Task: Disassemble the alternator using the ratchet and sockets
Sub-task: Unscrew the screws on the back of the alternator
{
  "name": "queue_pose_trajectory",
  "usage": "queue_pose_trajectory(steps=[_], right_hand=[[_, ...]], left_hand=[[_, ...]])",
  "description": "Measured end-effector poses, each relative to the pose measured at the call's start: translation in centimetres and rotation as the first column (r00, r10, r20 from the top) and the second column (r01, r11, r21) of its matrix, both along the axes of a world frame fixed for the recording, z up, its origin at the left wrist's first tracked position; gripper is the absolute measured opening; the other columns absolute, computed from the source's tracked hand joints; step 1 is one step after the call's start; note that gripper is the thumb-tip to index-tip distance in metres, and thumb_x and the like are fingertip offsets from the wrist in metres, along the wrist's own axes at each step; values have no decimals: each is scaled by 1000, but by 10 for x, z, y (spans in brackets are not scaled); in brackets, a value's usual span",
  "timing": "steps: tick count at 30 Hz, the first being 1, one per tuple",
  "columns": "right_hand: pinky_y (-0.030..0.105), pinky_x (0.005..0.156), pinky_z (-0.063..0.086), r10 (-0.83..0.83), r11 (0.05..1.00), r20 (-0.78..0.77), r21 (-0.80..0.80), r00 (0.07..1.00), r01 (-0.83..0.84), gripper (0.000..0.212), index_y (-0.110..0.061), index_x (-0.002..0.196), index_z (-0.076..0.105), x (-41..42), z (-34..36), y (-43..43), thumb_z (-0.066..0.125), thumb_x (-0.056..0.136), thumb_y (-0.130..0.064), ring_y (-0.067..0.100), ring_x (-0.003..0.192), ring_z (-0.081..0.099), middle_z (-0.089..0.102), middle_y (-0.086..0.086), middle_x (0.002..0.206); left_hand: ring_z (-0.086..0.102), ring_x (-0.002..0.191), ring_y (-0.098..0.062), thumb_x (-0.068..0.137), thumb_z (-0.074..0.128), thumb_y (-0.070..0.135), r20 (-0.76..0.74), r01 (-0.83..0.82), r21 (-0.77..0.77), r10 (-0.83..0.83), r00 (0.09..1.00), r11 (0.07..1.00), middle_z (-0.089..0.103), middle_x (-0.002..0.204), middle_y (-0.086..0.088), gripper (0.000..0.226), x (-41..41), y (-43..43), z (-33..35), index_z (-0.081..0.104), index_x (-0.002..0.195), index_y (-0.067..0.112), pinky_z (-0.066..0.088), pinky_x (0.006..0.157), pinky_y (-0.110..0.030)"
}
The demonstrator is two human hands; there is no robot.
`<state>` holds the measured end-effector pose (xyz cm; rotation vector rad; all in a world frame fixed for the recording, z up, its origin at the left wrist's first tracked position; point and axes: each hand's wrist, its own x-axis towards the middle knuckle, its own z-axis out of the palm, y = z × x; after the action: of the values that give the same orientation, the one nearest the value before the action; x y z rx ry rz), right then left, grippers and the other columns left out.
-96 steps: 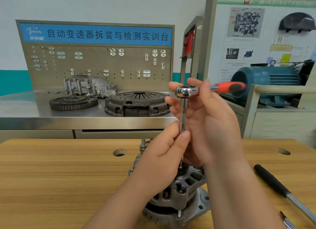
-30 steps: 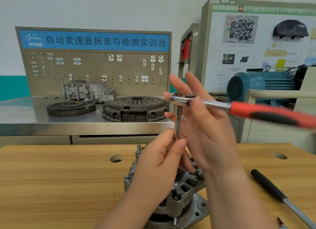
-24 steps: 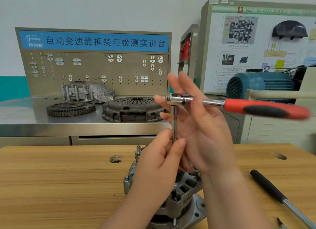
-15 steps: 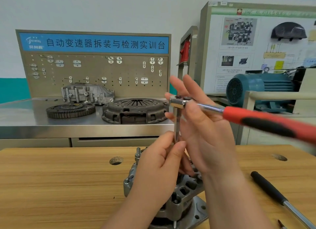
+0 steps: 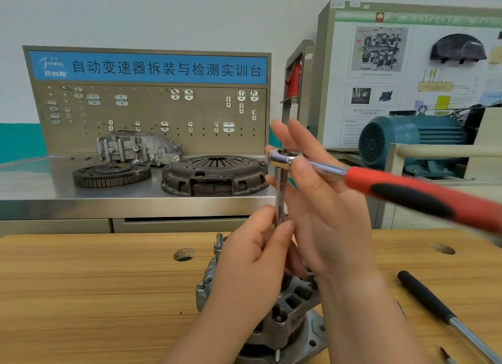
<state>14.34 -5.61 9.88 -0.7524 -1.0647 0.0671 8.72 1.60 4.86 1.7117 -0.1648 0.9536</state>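
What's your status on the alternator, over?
Left hand pinches extension bar. Right hand pinches ratchet head. Bar's lower end hidden at alternator. No obstruction seen.

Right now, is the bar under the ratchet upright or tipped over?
Upright: the extension bar runs vertically from the ratchet down toward the alternator.

One left hand [image 5: 252, 271], one right hand [image 5: 326, 214], one red-handled steel ratchet [image 5: 407, 192], one grey metal alternator [image 5: 290, 309], one black-handled steel rod [image 5: 426, 298] at lower right.

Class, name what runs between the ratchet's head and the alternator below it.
In the head view, an upright extension bar runs from the ratchet head toward the alternator; the left hand pinches its lower part, hiding the bottom end.
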Motion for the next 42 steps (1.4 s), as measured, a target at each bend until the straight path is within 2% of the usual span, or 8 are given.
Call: queue_pose_trajectory(steps=[3,9,14,17,21,28,37,42], right_hand=[[42,112,36,78,997,-19,22,997,-77,28,-33,109,73,0,-1,2,69,81,-31,18,130,53,68,-13,123],[22,74,56,160,976,-242,-105,957,-190,54,-14,116,65,-1,1,2,43,82,-51,17,84,74,77,7,96],[30,92,50,72,997,-74,7,995,-72,37,-33,112,72,-1,1,2,67,77,-44,17,112,64,71,-2,118],[38,106,43,73,997,-3,10,997,-73,38,-37,112,71,-1,-1,4,72,76,-47,22,127,55,66,-10,127],[24,80,55,174,983,-215,-24,961,-183,47,-20,113,69,-1,0,5,52,82,-51,21,94,72,74,6,108],[31,97,49,78,997,-93,-4,993,-79,31,-33,109,73,1,2,1,66,80,-44,14,115,63,70,-8,119],[30,86,56,147,974,-277,-125,950,-187,52,-21,113,67,0,1,3,44,80,-54,18,93,73,76,5,102],[38,106,42,91,995,-102,-28,991,-94,27,-35,110,72,-1,4,-1,63,84,-33,14,123,59,69,-15,120]], left_hand=[[58,57,-18,88,52,35,10,-32,6,32,999,999,64,65,-8,21,1,0,-3,59,83,16,50,56,-37],[58,64,1,90,44,49,18,-3,91,2,1000,996,65,72,11,22,-5,0,-1,63,94,39,47,58,-15],[58,55,-17,91,47,37,31,-58,59,56,998,997,58,58,3,24,-3,-1,0,55,80,17,52,57,-45],[53,53,-3,90,48,33,50,-99,41,97,994,994,57,57,9,22,0,-1,-1,52,75,17,45,53,-21],[50,54,2,93,47,40,61,-54,73,50,997,996,56,60,15,22,-4,-3,-1,54,74,31,39,52,-11],[59,54,-17,91,49,36,32,-34,70,32,999,997,61,56,-3,19,-2,0,0,54,76,26,53,59,-37],[56,56,-3,89,44,47,61,-9,88,4,998,996,62,62,8,21,-4,0,-1,61,86,34,48,52,-26],[58,54,-12,91,51,32,32,-34,39,33,999,999,61,56,-2,14,-1,0,-2,60,80,31,52,56,-37]])
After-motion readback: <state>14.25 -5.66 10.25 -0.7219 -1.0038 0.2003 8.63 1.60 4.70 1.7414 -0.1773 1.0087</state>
